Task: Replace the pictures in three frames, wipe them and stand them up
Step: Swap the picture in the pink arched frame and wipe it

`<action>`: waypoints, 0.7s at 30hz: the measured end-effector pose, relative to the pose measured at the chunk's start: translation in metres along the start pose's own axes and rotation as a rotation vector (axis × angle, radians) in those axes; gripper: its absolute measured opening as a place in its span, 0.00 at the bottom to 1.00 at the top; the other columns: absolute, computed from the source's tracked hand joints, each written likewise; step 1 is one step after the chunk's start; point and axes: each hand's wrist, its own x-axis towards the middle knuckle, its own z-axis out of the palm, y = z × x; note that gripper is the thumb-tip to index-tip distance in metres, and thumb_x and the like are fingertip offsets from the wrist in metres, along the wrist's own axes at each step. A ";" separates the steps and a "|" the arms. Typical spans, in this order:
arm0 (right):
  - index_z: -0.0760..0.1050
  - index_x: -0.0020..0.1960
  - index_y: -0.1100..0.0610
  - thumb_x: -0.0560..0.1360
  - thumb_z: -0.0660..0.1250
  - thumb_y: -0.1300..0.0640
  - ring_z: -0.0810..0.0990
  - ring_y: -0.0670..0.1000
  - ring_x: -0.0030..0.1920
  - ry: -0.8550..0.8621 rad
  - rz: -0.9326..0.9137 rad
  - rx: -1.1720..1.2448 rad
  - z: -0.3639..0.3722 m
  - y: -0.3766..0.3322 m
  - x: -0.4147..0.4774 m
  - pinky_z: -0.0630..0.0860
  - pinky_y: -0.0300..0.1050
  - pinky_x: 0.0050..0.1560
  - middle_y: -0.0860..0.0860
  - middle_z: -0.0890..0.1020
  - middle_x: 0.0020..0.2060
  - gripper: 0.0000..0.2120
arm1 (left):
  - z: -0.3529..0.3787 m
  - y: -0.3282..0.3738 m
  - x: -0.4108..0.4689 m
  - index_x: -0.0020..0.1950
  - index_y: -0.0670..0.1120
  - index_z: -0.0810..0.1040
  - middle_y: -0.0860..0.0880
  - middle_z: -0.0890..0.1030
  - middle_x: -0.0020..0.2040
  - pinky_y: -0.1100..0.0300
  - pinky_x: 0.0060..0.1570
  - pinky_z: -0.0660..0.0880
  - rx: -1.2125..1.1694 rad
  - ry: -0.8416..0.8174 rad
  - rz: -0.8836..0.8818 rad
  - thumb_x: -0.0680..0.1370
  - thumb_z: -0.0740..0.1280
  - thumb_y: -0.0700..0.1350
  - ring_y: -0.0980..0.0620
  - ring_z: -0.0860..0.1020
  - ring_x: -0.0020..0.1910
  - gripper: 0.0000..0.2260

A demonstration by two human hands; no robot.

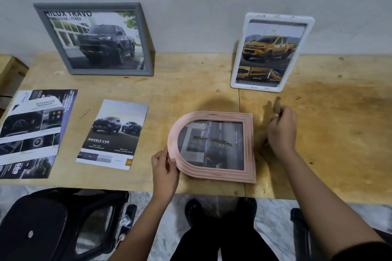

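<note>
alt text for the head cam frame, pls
A person's left hand grips the arched end of a pink frame on a wooden table, while the right hand holds a blurred brownish cloth beside it. A grey frame and a white frame lean against the wall.

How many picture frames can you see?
3: a grey frame standing back left, a white frame standing back right, and a pink frame lying flat, gripped by the left hand.
</note>
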 end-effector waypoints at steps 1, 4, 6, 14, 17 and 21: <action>0.69 0.54 0.67 0.77 0.55 0.67 0.70 0.56 0.43 -0.007 -0.091 -0.011 0.011 -0.009 0.001 0.67 0.45 0.42 0.64 0.72 0.50 0.08 | 0.000 -0.001 0.001 0.69 0.42 0.69 0.47 0.66 0.58 0.84 0.46 0.60 0.010 -0.001 0.009 0.79 0.58 0.35 0.78 0.66 0.49 0.18; 0.67 0.58 0.63 0.78 0.55 0.65 0.72 0.56 0.40 -0.244 -0.100 -0.171 0.042 -0.035 -0.004 0.70 0.51 0.39 0.60 0.70 0.52 0.09 | 0.000 -0.001 0.002 0.69 0.42 0.68 0.48 0.64 0.57 0.77 0.52 0.61 0.032 -0.009 0.015 0.79 0.58 0.35 0.65 0.69 0.51 0.18; 0.64 0.61 0.61 0.78 0.55 0.64 0.71 0.57 0.38 -0.332 -0.077 -0.255 0.060 -0.048 -0.015 0.67 0.50 0.37 0.60 0.67 0.57 0.12 | 0.000 -0.002 0.003 0.70 0.41 0.68 0.48 0.64 0.58 0.75 0.52 0.61 0.038 -0.009 0.008 0.79 0.58 0.34 0.57 0.69 0.53 0.18; 0.64 0.59 0.61 0.74 0.55 0.68 0.68 0.57 0.38 -0.373 -0.140 -0.190 0.101 -0.086 -0.038 0.62 0.48 0.34 0.61 0.66 0.57 0.14 | 0.001 -0.008 0.008 0.70 0.39 0.67 0.47 0.64 0.57 0.82 0.50 0.61 0.025 -0.008 0.007 0.79 0.59 0.34 0.56 0.68 0.53 0.19; 0.65 0.59 0.62 0.75 0.55 0.68 0.67 0.57 0.37 -0.423 -0.194 -0.183 0.108 -0.090 -0.042 0.63 0.48 0.35 0.61 0.67 0.57 0.13 | 0.001 -0.009 0.009 0.69 0.39 0.68 0.47 0.65 0.57 0.83 0.50 0.61 0.011 -0.007 0.008 0.78 0.60 0.33 0.54 0.69 0.54 0.18; 0.66 0.61 0.62 0.76 0.55 0.68 0.74 0.62 0.42 -0.642 -0.356 -0.157 0.123 -0.107 -0.065 0.66 0.50 0.37 0.61 0.66 0.59 0.14 | 0.001 -0.010 0.010 0.68 0.38 0.68 0.47 0.65 0.56 0.82 0.52 0.63 -0.006 -0.011 0.004 0.77 0.60 0.31 0.53 0.69 0.55 0.19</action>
